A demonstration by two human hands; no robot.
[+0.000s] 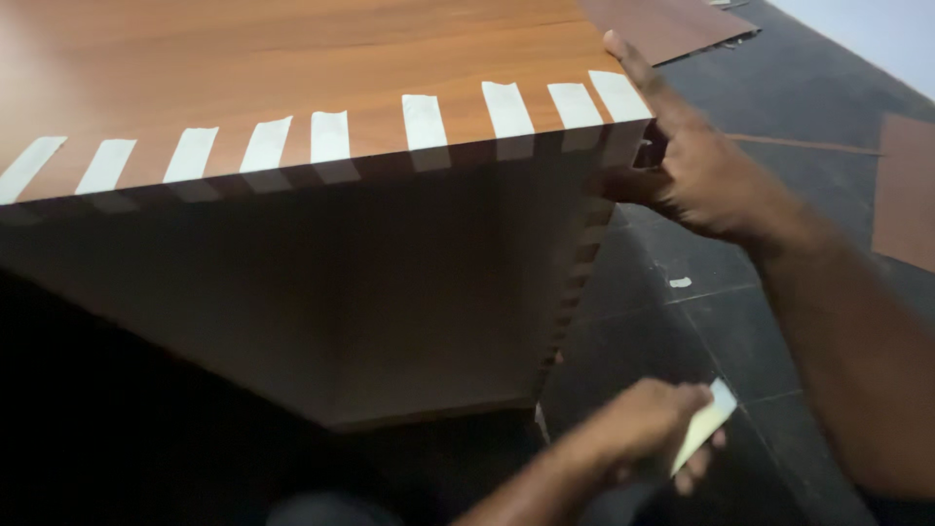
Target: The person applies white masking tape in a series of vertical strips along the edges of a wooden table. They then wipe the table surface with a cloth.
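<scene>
The right hand (706, 175) reaches up and across to the far corner of a big reddish-brown wooden cabinet (292, 58). Its arm comes in from the lower right and stretches out long. The fingers lie flat against the corner, with one finger pointing up past the top edge and the thumb tucked under the edge on the side. This grip is loose and spread, pressing on the wood and not closed around anything.

The left hand (648, 424) is low down, near the bottom of the picture, with its arm coming up from below. Its fingers are curled and pinch a short strip of pale masking tape (703, 424). The strip sticks out to the right of the fingers and tilts up at its far end. It is well apart from the cabinet's top corner and from the right hand, and it hangs over the dark tiled floor (779, 97).

A row of white tape strips (426, 122) runs along the cabinet's front top edge, each folded over the edge. More strips go down the side edge, below the right hand.

Flat brown boards (906, 185) lie on the floor to the right.
</scene>
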